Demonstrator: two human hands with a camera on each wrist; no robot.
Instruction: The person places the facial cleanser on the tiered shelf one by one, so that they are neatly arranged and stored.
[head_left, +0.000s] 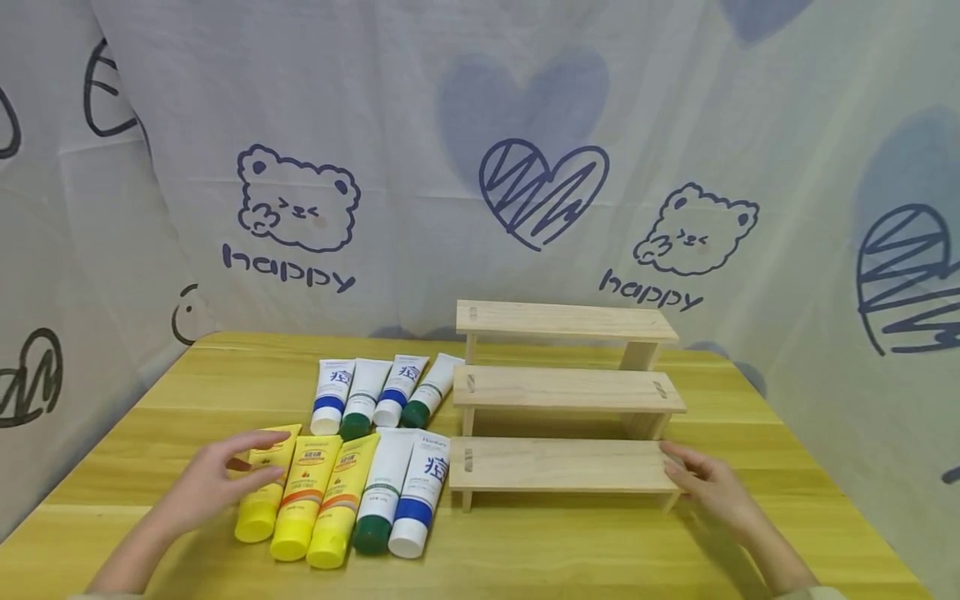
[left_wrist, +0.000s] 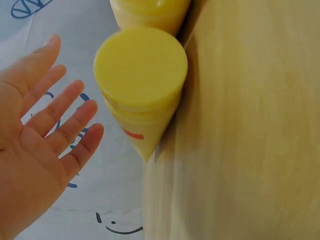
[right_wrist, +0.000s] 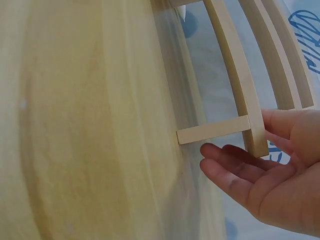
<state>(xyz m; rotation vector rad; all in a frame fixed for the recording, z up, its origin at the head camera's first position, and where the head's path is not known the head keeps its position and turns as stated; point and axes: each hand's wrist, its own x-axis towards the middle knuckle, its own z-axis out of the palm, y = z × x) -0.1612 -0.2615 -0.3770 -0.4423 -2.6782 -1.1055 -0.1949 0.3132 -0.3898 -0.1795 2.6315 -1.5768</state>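
In the head view my left hand [head_left: 206, 483] is over the leftmost yellow tube [head_left: 257, 518], fingers extended. The left wrist view shows that hand [left_wrist: 55, 125] spread, with a gap between it and the yellow tube's round cap [left_wrist: 141, 67]. My right hand [head_left: 712, 487] is at the right end of the lowest shelf of a three-tier wooden stand [head_left: 562, 465]. In the right wrist view the hand [right_wrist: 280, 175] has its thumb by the shelf's end [right_wrist: 256, 140] and its relaxed fingers beside the leg; firm contact cannot be told.
Two more yellow tubes [head_left: 306, 492], a green-capped white tube [head_left: 384, 483] and a blue-banded one [head_left: 422, 492] lie left of the stand. Several smaller white tubes [head_left: 369, 387] lie behind them. A printed cloth [head_left: 420, 208] hangs behind the wooden table [head_left: 562, 558].
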